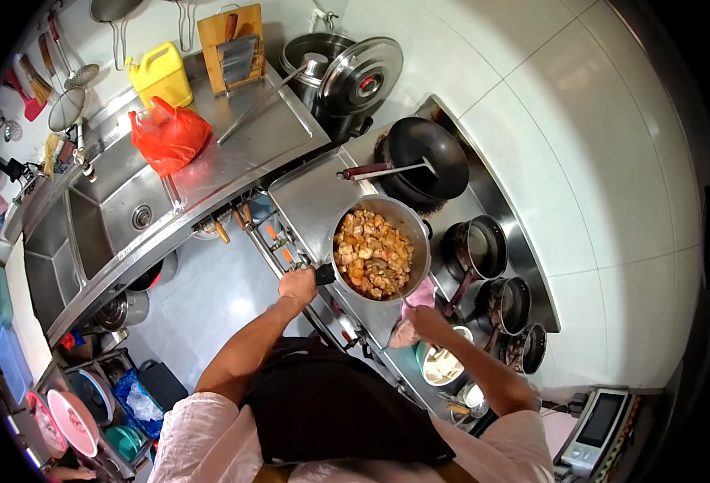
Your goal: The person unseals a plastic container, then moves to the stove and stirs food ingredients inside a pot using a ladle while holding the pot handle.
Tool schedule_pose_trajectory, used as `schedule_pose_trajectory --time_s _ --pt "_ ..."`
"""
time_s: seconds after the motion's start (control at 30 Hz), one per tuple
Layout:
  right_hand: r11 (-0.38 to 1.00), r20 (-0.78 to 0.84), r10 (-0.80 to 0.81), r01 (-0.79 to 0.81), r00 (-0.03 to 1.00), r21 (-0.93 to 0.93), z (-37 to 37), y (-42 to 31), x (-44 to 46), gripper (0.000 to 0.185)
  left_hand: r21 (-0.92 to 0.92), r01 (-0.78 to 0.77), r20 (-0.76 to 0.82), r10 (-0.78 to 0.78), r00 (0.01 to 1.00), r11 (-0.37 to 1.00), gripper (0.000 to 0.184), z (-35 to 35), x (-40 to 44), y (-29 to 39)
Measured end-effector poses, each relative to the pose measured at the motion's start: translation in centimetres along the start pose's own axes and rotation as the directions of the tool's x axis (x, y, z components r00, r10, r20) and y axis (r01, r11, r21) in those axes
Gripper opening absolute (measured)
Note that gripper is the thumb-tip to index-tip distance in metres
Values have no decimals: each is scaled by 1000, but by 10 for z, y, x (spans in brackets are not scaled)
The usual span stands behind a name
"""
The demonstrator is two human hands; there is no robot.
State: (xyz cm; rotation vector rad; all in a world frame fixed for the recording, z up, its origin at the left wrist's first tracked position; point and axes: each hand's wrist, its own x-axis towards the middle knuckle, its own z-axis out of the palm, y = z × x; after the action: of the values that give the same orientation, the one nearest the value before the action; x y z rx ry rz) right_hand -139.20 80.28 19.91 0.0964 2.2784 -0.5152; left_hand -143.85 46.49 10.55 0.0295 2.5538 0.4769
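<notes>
A deep metal pot (424, 262) with browned, sauced chunks of food (373, 248) stands at the counter's front edge. My left hand (298, 284) is wrapped around its black handle (324, 274). At the pot's near right side, my right hand (429, 324) is closed on a thin-handled metal utensil (401, 296). The utensil's head is in the food, so its kind is hidden. A pink cloth (421, 295) lies close beside my right hand. Beneath my right forearm sits a white bowl (443, 366) with pale pieces in it.
Behind the pot, a black wok (429, 158) holds a wooden-handled turner (387, 170). Several small pans (486, 247) line the right wall. To the left are a sink (117, 211), a red plastic bag (170, 137) and a yellow jug (162, 75). A tall stockpot (316, 52) stands at the back.
</notes>
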Motion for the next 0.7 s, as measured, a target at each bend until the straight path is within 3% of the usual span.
schedule_pose_trajectory --time_s 0.1,0.17,0.27,0.53,0.7 --pt "930 -16 1 5 1000 368 34 -9 40 43 -9 -25 -37 24 999 1000 25 6 4 -4" --pt "753 90 102 -136 991 643 38 -48 32 41 -38 -64 -83 60 995 997 24 11 7 -8" --pt "505 160 157 -218 975 835 55 -68 31 39 -5 -58 -33 58 998 998 25 7 7 -4" --pt "361 81 201 -151 976 920 57 -34 1 39 -46 -48 -98 44 994 998 24 14 6 -4" --pt "386 11 200 -89 980 918 24 -45 6 38 -24 -19 -43 18 999 1000 26 8 7 -1"
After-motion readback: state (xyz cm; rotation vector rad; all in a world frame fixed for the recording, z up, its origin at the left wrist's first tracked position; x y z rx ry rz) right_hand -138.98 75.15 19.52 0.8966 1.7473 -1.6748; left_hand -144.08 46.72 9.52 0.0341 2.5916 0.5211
